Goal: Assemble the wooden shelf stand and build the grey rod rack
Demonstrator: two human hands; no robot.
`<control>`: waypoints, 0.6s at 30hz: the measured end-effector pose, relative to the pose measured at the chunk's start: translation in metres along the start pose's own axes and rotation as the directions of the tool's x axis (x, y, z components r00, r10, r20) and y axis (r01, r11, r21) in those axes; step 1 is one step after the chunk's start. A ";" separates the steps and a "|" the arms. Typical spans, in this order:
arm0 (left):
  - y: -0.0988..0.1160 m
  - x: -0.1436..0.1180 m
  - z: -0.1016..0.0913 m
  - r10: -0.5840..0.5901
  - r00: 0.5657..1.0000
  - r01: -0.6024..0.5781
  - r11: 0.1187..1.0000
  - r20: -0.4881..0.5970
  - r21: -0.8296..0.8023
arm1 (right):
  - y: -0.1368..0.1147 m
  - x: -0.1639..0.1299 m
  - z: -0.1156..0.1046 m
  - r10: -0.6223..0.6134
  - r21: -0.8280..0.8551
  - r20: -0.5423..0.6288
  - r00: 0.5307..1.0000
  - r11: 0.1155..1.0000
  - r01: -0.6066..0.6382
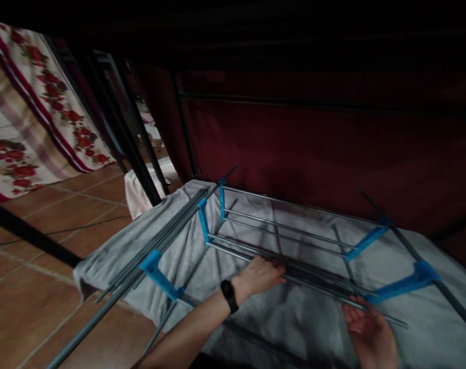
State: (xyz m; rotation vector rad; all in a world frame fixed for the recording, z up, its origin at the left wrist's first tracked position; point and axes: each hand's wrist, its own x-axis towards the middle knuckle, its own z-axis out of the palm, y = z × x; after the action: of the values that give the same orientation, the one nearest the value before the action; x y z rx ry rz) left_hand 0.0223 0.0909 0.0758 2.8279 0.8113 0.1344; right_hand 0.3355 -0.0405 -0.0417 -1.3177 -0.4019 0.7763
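Note:
A partly assembled rack of grey metal rods and blue plastic connectors lies on a grey blanket. My left hand [264, 275], with a black band on the wrist, comes palm down over a long metal rod [317, 285], its fingers curled round it. Toward the rod's right end, my right hand [371, 328] is turned partly palm up, its fingers closed on the same rod beside a blue connector [404, 284]. The rod's tip sticks out past this connector. Other blue connectors [158, 277] join rods at the left side.
Several loose rods [167, 233] lie bunched on the grey blanket [141, 241] at left. Dark metal posts [135, 138] rise beside it, and a dark frame spans overhead. Behind hangs a dark red cloth [313, 148]. A floral curtain [44, 102] hangs over the tiled floor [21, 287].

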 end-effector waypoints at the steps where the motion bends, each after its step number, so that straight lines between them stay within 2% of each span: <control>1: 0.001 -0.004 0.006 -0.008 1.000 0.008 1.000 -0.002 -0.020 | 0.005 0.003 -0.006 0.027 -0.012 -0.003 1.000 1.000 -0.027; 4: -0.001 -0.015 0.024 -0.060 0.998 0.060 0.996 0.002 -0.067 | 0.020 0.010 -0.023 0.101 -0.030 -0.008 0.995 0.994 -0.101; 6: -0.008 -0.022 0.036 -0.093 0.995 0.096 0.991 0.035 -0.089 | 0.031 0.014 -0.029 0.104 -0.059 -0.012 0.995 0.993 -0.105; 11: -0.029 -0.035 0.062 -0.102 0.984 0.120 0.985 0.144 -0.122 | 0.042 0.013 -0.031 0.118 -0.161 -0.048 0.992 0.979 -0.124; 15: -0.035 -0.040 0.074 -0.096 0.985 0.115 0.984 0.140 -0.135 | 0.038 0.004 -0.024 -0.031 -0.289 0.071 0.997 0.956 0.050; 18: -0.037 -0.042 0.076 -0.089 0.991 0.105 0.980 0.101 -0.168 | 0.031 -0.003 -0.020 -0.076 -0.322 0.115 0.990 0.940 0.110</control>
State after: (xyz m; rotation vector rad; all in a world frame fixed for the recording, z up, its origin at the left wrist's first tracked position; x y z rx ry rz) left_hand -0.0212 0.0867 -0.0075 2.6061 0.8710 0.0550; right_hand 0.3381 -0.0547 -0.0752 -1.5609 -0.6934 0.7184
